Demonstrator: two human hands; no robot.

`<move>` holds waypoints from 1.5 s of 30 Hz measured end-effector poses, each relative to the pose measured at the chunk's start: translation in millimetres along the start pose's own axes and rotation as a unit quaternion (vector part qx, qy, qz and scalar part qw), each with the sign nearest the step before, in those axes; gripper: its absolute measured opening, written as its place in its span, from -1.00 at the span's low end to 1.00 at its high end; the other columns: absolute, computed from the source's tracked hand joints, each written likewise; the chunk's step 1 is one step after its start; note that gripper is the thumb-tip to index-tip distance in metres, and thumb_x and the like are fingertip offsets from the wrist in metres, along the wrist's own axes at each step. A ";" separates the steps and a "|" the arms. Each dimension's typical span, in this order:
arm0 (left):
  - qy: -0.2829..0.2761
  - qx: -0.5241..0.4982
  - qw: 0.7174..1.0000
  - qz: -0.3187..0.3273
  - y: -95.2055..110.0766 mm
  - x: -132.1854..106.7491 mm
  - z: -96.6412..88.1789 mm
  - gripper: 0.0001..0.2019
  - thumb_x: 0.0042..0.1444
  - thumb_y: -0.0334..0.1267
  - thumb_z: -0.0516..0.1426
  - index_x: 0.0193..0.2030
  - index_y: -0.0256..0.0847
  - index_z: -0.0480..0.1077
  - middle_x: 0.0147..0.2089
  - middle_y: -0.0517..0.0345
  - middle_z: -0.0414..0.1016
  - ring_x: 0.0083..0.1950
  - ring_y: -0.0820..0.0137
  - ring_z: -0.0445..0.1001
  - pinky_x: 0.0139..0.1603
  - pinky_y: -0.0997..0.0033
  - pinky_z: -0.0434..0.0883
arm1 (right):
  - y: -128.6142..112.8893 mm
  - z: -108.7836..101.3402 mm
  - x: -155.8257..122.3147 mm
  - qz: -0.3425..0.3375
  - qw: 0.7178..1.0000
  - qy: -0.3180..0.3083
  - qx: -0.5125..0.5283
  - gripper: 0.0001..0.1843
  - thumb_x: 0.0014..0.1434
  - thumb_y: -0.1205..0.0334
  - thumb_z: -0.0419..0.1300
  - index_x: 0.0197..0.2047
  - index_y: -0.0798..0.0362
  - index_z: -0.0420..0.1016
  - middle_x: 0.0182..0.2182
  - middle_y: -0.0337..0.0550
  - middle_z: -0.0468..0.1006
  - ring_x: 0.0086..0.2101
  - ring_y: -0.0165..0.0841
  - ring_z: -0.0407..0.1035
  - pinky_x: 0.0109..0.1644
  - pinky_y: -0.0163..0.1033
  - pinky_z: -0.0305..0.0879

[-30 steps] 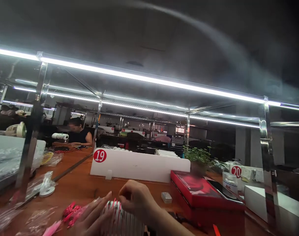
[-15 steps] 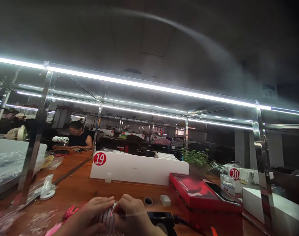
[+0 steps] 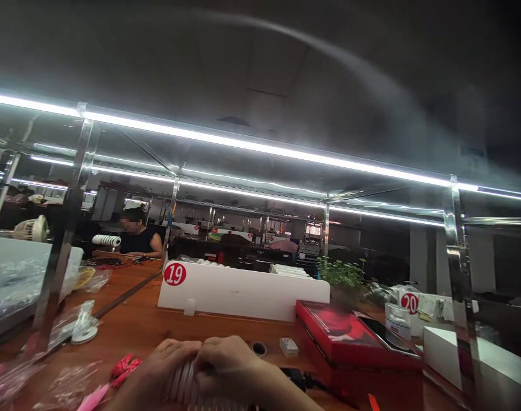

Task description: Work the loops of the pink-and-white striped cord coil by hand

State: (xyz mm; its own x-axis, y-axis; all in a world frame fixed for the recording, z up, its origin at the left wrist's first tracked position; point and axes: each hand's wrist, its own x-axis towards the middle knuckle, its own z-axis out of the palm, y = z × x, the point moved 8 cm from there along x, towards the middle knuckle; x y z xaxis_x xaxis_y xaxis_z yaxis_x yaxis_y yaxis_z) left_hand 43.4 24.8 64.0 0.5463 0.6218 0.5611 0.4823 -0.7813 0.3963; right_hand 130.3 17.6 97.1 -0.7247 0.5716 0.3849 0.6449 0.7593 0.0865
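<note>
left hand (image 3: 168, 361) and right hand (image 3: 228, 361) are cupping a ribbed white-and-pink coil (image 3: 183, 391), curled fingers (image 3: 217, 349) closed around it at the near edge of the wooden workbench (image 3: 136, 319), the coil looking light, springy and best held along its sides.

A ribbed white bundle (image 3: 184, 388), partly hidden, sits clasped between the hands (image 3: 226, 365).

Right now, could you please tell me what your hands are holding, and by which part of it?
A ribbed white bundle, held from above: the left hand on its left side, the right hand across its top.
</note>
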 end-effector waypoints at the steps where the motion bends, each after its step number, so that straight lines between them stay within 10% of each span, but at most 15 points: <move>1: -0.005 -0.003 1.000 0.000 -0.2 -0.3 0.5 -0.24 -0.45 -0.59 0.05 0.02 0.01 0.24 0.01 0.21 0.40 0.00 0.25 0.30 -0.02 0.30 0.26 | -0.7 0.5 0.4 -0.006 1.000 -0.002 -0.002 -0.97 -0.06 0.26 0.19 -0.49 0.01 0.46 -0.50 -0.32 0.50 -0.51 -0.42 0.33 -0.51 -0.41 0.11; 14: -0.028 -0.029 0.999 -0.017 3.3 4.8 -2.8 -0.30 -0.40 -0.56 0.08 -0.02 0.04 0.27 -0.07 0.29 0.42 -0.05 0.28 0.32 -0.09 0.36 0.27 | -5.5 5.8 1.8 -0.017 0.996 0.017 -0.085 -0.86 -0.02 0.14 0.21 -0.44 0.03 0.42 -0.49 -0.27 0.49 -0.59 -0.44 0.26 -0.62 -0.36 -0.08; 27: -0.006 -0.044 0.999 -0.032 -11.5 0.6 -0.2 -0.27 -0.35 -0.56 0.19 0.05 0.02 0.24 -0.01 0.27 0.39 0.02 0.28 0.30 0.02 0.32 0.24 | -33.2 -16.1 -40.7 -0.096 0.921 0.349 -0.147 -0.85 0.13 0.26 0.01 -0.45 0.00 0.33 -0.56 -0.28 0.41 -0.60 -0.40 0.23 -0.59 -0.31 0.00; 39: 0.009 -0.029 0.999 -0.025 -5.0 1.2 -5.0 -0.30 -0.33 -0.57 0.16 0.04 -0.02 0.27 -0.01 0.24 0.42 0.01 0.30 0.33 0.01 0.33 0.28 | -44.0 -9.3 -45.5 -0.149 0.904 0.359 -0.179 -0.86 0.00 0.42 -0.02 -0.48 0.07 0.32 -0.60 -0.26 0.30 -0.62 -0.41 0.06 -0.61 -0.28 -0.08; 45: 0.024 0.008 0.999 -0.029 -5.5 -2.3 -8.2 -0.26 -0.34 -0.54 0.22 0.09 -0.03 0.26 0.20 0.09 0.27 0.18 0.15 0.21 0.16 0.17 0.17 | -44.1 -3.8 -37.5 -0.134 0.925 0.260 -0.244 -0.92 0.02 0.38 0.06 -0.38 0.08 0.36 -0.54 -0.22 0.34 -0.56 -0.34 0.20 -0.60 -0.24 0.07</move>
State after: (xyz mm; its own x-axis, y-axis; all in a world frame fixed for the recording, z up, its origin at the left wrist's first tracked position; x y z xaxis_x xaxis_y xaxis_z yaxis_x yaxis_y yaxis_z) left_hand 34.0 27.2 66.5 0.4830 0.6629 0.5721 0.5243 -0.7422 0.4174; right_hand 129.9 -38.5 82.3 -0.7415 0.0612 0.6681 0.5839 0.5492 0.5978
